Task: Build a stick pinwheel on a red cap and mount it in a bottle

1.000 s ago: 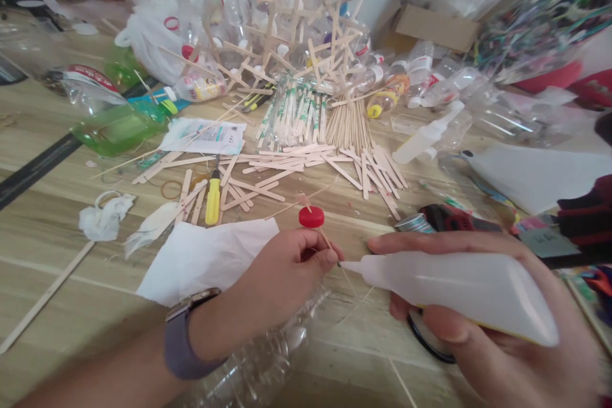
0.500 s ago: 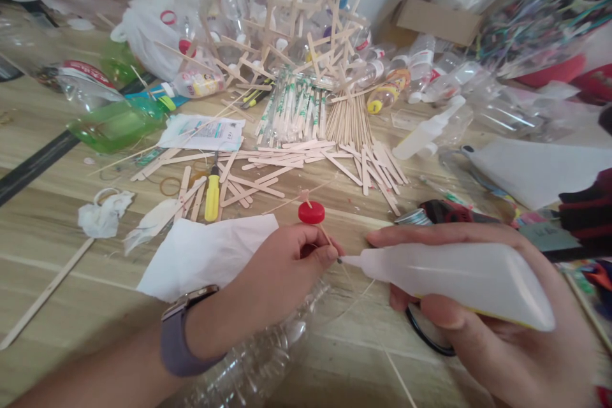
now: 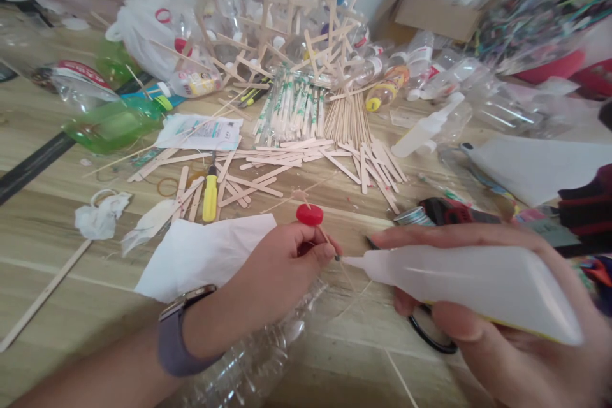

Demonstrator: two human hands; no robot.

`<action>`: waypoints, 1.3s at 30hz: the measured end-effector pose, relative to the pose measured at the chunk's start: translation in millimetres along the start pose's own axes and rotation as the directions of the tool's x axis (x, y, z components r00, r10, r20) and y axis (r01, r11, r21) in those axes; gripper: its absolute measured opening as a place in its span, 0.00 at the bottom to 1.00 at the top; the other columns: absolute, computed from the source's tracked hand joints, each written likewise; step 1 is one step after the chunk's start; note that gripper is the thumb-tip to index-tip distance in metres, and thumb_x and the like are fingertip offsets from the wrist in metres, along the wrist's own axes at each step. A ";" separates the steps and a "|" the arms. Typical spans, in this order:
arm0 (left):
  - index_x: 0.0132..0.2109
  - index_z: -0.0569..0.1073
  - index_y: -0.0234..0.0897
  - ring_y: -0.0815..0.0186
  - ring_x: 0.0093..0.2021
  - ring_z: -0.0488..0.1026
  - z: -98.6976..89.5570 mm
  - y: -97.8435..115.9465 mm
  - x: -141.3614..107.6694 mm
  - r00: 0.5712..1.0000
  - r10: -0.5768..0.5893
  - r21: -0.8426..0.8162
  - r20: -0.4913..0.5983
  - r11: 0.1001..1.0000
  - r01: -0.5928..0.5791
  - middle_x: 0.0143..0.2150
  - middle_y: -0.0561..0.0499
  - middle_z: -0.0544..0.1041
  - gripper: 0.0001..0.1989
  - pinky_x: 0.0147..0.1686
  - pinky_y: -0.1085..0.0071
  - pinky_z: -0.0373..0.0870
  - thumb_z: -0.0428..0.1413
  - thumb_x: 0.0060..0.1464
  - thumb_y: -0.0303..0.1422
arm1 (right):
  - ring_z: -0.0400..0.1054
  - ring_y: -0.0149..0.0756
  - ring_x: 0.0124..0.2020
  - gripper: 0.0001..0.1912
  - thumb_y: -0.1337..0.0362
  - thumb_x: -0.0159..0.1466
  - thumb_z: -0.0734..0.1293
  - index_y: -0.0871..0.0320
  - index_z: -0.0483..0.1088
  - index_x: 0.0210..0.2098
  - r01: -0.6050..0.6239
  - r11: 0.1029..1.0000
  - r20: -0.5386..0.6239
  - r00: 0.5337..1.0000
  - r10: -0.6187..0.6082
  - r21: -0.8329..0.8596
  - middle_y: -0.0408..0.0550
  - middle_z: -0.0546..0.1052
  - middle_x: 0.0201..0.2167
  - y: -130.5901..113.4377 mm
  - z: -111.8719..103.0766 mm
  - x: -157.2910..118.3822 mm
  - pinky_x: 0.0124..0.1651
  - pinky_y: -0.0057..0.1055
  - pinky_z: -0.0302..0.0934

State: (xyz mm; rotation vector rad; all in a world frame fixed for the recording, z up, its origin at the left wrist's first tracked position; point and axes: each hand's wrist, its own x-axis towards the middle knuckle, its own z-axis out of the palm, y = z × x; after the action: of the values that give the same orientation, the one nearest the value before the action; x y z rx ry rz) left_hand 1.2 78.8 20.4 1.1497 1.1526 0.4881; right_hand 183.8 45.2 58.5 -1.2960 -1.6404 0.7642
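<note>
My left hand (image 3: 296,255) pinches a thin wooden skewer (image 3: 325,234) that passes through a red bottle cap (image 3: 310,214). Wrapped in my right hand (image 3: 497,331) is a translucent white glue bottle (image 3: 478,287), lying sideways with its nozzle pointing left. The nozzle tip is very close to the dark lower end of the skewer, by my left fingertips; whether they touch I cannot tell. A clear plastic bottle (image 3: 258,350) lies under my left forearm.
White paper (image 3: 201,255) lies beside my left hand. Wooden sticks (image 3: 268,166), a yellow screwdriver (image 3: 210,196) and bundled skewers (image 3: 348,118) are farther back. Black-handled scissors (image 3: 430,335) sit partly under my right hand. Many bottles and a stick structure (image 3: 291,13) fill the back.
My right hand and the glue bottle have shifted slightly right and down. The red cap is tilted a little differently. My left hand still holds the skewer.
</note>
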 end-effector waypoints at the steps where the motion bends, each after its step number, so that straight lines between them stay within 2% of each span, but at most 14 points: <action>1: 0.33 0.74 0.33 0.68 0.28 0.62 0.0 0.4 -0.1 1.000 -0.002 -0.004 -0.005 1.000 0.002 0.26 0.55 0.67 0.10 0.29 0.72 0.56 0.52 0.57 0.34 | 0.78 0.49 0.38 0.15 0.49 0.57 0.72 0.45 0.70 0.40 -0.016 0.999 0.005 1.000 0.016 0.035 0.47 0.82 0.38 -0.1 1.1 -0.3 0.37 0.42 0.73; 3: 0.32 0.74 0.33 0.69 0.28 0.62 0.0 0.9 -0.3 1.000 -0.009 -0.019 -0.009 1.000 0.009 0.27 0.55 0.68 0.09 0.30 0.72 0.57 0.53 0.57 0.33 | 0.78 0.48 0.37 0.16 0.50 0.55 0.74 0.45 0.70 0.39 -0.042 0.994 0.006 0.999 0.041 0.099 0.46 0.82 0.38 0.7 2.8 -0.6 0.32 0.38 0.73; 6: 0.33 0.73 0.33 0.68 0.29 0.63 0.0 0.4 -0.5 1.000 -0.013 -0.024 0.000 1.000 0.013 0.28 0.54 0.69 0.10 0.31 0.71 0.58 0.53 0.57 0.34 | 0.78 0.47 0.36 0.18 0.51 0.53 0.75 0.46 0.71 0.40 -0.056 0.993 0.024 0.998 0.054 0.105 0.47 0.82 0.38 3.3 3.5 -0.2 0.28 0.35 0.72; 14: 0.31 0.73 0.34 0.68 0.28 0.62 0.4 1.3 -0.3 0.999 -0.036 0.022 -0.013 0.999 0.036 0.25 0.56 0.67 0.11 0.29 0.71 0.56 0.52 0.57 0.37 | 0.78 0.47 0.37 0.17 0.51 0.54 0.75 0.47 0.71 0.40 -0.048 0.994 0.029 0.999 0.045 0.095 0.48 0.82 0.38 6.7 3.4 0.2 0.36 0.37 0.73; 18: 0.29 0.72 0.35 0.68 0.27 0.62 0.5 1.5 0.3 1.000 -0.016 0.004 -0.012 1.000 0.016 0.25 0.56 0.66 0.11 0.28 0.71 0.56 0.53 0.56 0.36 | 0.78 0.47 0.36 0.19 0.49 0.54 0.74 0.47 0.72 0.41 -0.040 0.997 0.030 0.999 0.038 0.068 0.48 0.82 0.38 10.6 1.6 0.2 0.33 0.35 0.73; 23: 0.28 0.71 0.35 0.69 0.27 0.62 -0.6 1.3 1.5 1.000 -0.025 0.017 -0.011 1.000 0.025 0.25 0.57 0.67 0.09 0.28 0.72 0.56 0.52 0.55 0.33 | 0.78 0.43 0.33 0.19 0.49 0.54 0.74 0.46 0.71 0.42 -0.025 0.999 0.097 0.995 0.022 0.034 0.47 0.82 0.39 15.6 -2.3 0.9 0.26 0.29 0.71; 31: 0.28 0.70 0.36 0.69 0.26 0.61 0.7 2.7 0.5 0.999 -0.027 -0.007 -0.017 1.000 0.027 0.24 0.57 0.66 0.09 0.28 0.73 0.56 0.53 0.56 0.33 | 0.78 0.46 0.34 0.21 0.48 0.51 0.75 0.47 0.73 0.41 -0.021 0.999 0.050 0.999 0.019 0.033 0.49 0.82 0.37 17.5 -1.2 -0.7 0.34 0.35 0.74; 35: 0.30 0.71 0.35 0.69 0.27 0.62 0.0 2.3 -0.1 0.999 -0.034 0.011 -0.014 0.999 0.034 0.25 0.57 0.67 0.09 0.28 0.73 0.57 0.52 0.56 0.33 | 0.78 0.47 0.33 0.20 0.49 0.52 0.75 0.48 0.72 0.41 -0.038 0.999 0.047 0.998 0.037 0.038 0.49 0.82 0.37 16.5 0.6 -0.7 0.26 0.32 0.73; 39: 0.32 0.73 0.34 0.67 0.29 0.64 -0.4 1.6 0.5 0.998 -0.056 0.033 -0.010 0.998 0.056 0.27 0.55 0.69 0.10 0.29 0.72 0.58 0.52 0.57 0.35 | 0.78 0.44 0.32 0.19 0.49 0.53 0.75 0.47 0.72 0.41 -0.022 1.000 0.041 0.999 0.022 0.012 0.47 0.82 0.37 14.9 0.3 0.4 0.24 0.29 0.71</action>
State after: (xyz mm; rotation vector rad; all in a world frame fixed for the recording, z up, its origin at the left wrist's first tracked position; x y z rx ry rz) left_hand 1.4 80.1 21.6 1.1419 1.2013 0.4328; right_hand 189.7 49.6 45.6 -1.2989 -1.6532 0.8178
